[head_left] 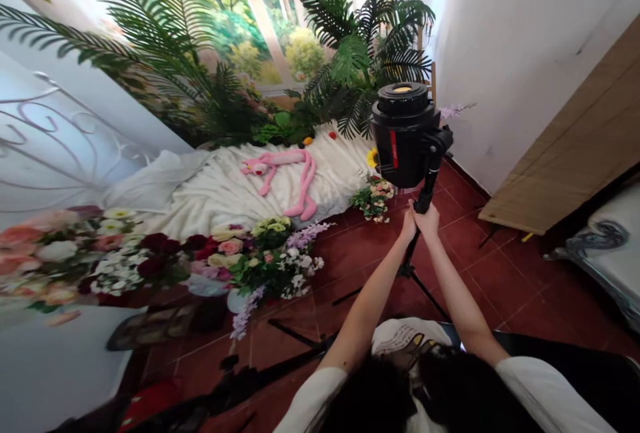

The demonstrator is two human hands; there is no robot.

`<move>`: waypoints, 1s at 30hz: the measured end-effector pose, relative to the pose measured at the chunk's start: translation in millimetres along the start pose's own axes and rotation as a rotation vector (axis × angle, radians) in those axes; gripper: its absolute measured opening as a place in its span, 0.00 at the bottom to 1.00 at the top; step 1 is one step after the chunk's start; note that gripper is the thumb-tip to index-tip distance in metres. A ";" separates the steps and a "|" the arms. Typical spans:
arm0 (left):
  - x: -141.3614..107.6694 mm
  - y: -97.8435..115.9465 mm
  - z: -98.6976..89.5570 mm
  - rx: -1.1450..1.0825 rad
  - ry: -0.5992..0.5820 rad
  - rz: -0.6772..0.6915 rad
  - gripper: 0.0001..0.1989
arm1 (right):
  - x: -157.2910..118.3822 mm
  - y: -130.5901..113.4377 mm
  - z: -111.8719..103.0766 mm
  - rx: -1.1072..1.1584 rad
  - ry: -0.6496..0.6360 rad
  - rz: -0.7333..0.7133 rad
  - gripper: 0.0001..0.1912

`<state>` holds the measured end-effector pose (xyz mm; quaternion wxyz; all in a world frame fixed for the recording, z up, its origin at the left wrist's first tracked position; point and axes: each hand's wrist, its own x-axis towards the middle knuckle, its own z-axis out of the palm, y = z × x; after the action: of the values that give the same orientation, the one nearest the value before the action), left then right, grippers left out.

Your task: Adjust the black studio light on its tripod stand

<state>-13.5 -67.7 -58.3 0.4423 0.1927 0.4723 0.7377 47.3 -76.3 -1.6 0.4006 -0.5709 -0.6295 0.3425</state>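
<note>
Both arms stretch forward to a black light stand (409,256) that rises from the tiled floor. My left hand (407,225) is closed around the upper part of its pole, just below the head. Close beside it, my right hand (427,218) is wrapped round the same pole at the joint. On top sits a black studio light (403,136) with a red label and a round yellowish centre facing up. The fingers' far sides are hidden by the hands and the pole. The stand's legs spread out low near my body.
A pink plush toy (285,158) lies on a cream blanket (215,186). Artificial flowers (230,246) line its front edge, with palm plants (350,46) behind. A second black stand (270,373) crosses the lower left. A wooden panel (565,133) leans at right above the red floor (470,246).
</note>
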 end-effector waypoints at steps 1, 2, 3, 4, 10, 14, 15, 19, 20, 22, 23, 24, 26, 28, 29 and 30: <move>0.2 -0.9 -0.9 0.011 -0.009 -0.014 0.15 | 0.0 -1.5 3.1 -0.040 0.032 0.035 0.19; 0.4 -1.9 -1.6 0.026 -0.020 -0.020 0.15 | 0.2 -2.5 5.4 -0.053 0.054 0.053 0.20; 0.8 -3.1 -2.2 0.028 -0.030 -0.014 0.14 | 0.8 -2.9 6.6 -0.033 0.061 0.048 0.20; 1.4 -4.4 -2.7 0.028 -0.035 0.001 0.14 | 2.1 -3.0 6.9 0.017 0.049 0.016 0.20; 6.2 -13.8 -3.7 0.067 -0.093 0.078 0.18 | 20.8 -5.0 -5.1 0.352 -0.272 -0.332 0.20; 4.5 -17.4 -5.3 0.140 -0.100 0.122 0.20 | 24.8 -10.5 -10.9 0.365 -0.300 -0.327 0.22; 3.2 -18.1 -6.2 0.169 -0.099 0.143 0.20 | 24.0 -12.3 -11.1 0.372 -0.290 -0.314 0.23; -2.7 -18.0 -9.6 0.281 -0.116 0.213 0.19 | 20.7 -23.5 -10.5 0.379 -0.207 -0.268 0.25; -4.1 -16.7 -9.9 0.307 -0.118 0.222 0.19 | 21.0 -27.5 -10.3 0.376 -0.162 -0.255 0.25; -7.1 -12.2 -9.6 0.360 -0.134 0.230 0.21 | 23.0 -36.4 -10.0 0.380 -0.072 -0.227 0.26; -8.8 -9.1 -9.1 0.388 -0.155 0.232 0.22 | 24.5 -41.1 -10.1 0.387 -0.037 -0.214 0.25; -10.6 -5.8 -8.5 0.414 -0.181 0.233 0.22 | 26.0 -45.8 -10.2 0.395 -0.011 -0.204 0.25; -14.8 0.7 -7.7 0.455 -0.225 0.235 0.23 | 28.4 -55.2 -11.2 0.411 0.026 -0.196 0.24; -19.4 5.7 -7.8 0.466 -0.251 0.241 0.24 | 29.4 -64.8 -13.5 0.412 0.050 -0.205 0.23; -21.6 7.3 -8.3 0.463 -0.270 0.242 0.25 | 29.5 -69.9 -15.3 0.411 0.060 -0.211 0.23; -23.6 8.4 -9.1 0.460 -0.290 0.242 0.26 | 29.6 -75.3 -17.5 0.410 0.066 -0.218 0.22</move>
<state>-11.2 -93.6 -52.2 0.3590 0.4463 0.5325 0.6232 28.7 -56.0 76.5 0.5633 -0.4171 -0.5913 0.3989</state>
